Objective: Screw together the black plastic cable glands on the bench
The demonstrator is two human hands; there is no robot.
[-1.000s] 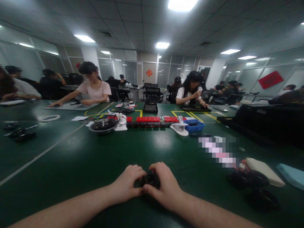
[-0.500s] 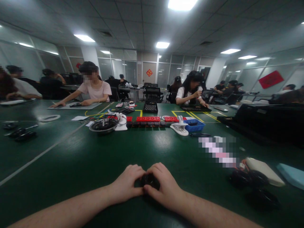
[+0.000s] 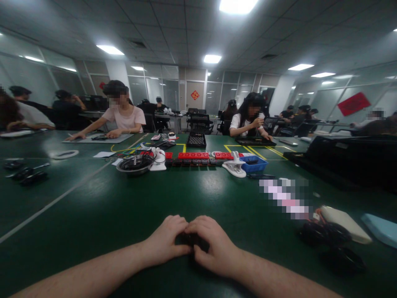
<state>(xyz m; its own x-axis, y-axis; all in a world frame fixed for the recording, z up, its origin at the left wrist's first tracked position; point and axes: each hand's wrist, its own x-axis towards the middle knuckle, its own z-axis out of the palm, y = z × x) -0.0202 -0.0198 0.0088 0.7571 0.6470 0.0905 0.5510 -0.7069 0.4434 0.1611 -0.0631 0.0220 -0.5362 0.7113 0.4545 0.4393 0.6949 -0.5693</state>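
A small dark, rounded object (image 3: pixel 194 239) sits low over the green table (image 3: pixel 124 215) in front of me, mostly covered by my fingers; its exact kind cannot be made out. My left hand (image 3: pixel 167 239) curls around its left side, thumb below and fingers above. From the other side, my right hand (image 3: pixel 214 246) arches over it, with the thumb lowered and a little apart from the left thumb. The fingertips of both hands meet at the top of the object.
Several black rounded items (image 3: pixel 325 236) lie at the right, beside a cream-coloured box (image 3: pixel 345 223) and a light blue one (image 3: pixel 381 229). Farther off stand a metal bowl of cables (image 3: pixel 135 165), red power strips (image 3: pixel 194 155), a white clip stand (image 3: pixel 235 167) and a blue bin (image 3: pixel 254 164). Two people work opposite.
My right fingers have shifted slightly left over the dark object, covering more of it. The right thumb has moved down and right, away from the left thumb. My left hand stays nearly still.
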